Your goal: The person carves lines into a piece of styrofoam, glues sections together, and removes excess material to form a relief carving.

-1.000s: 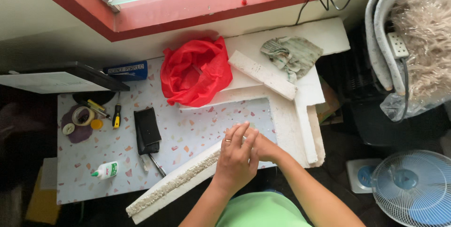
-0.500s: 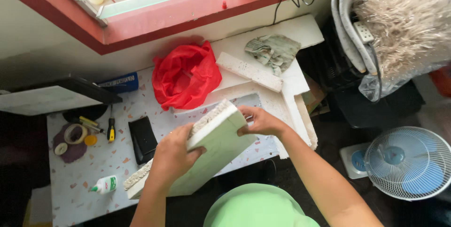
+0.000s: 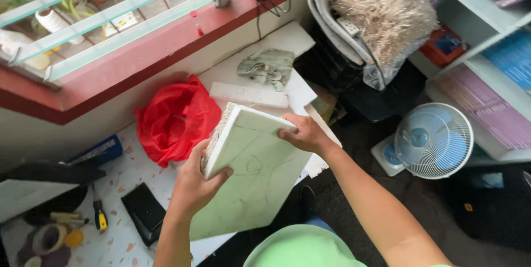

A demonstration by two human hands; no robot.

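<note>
Pale green board [image 3: 260, 178], tilted, gripped by both hands, left hand [image 3: 193, 187], right hand [image 3: 304, 133]

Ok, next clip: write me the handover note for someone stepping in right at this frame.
Left hand: grips the near left edge of the pale green panel, thumb on its face.
Right hand: holds the panel's far right edge.
The panel is lifted off the speckled table and tilted, its rough foam edge facing left.
On the table: red bag, white strip, black wallet-like case, tape rolls.
Done: the panel is picked up.
Left: it has not been set down anywhere.
</note>
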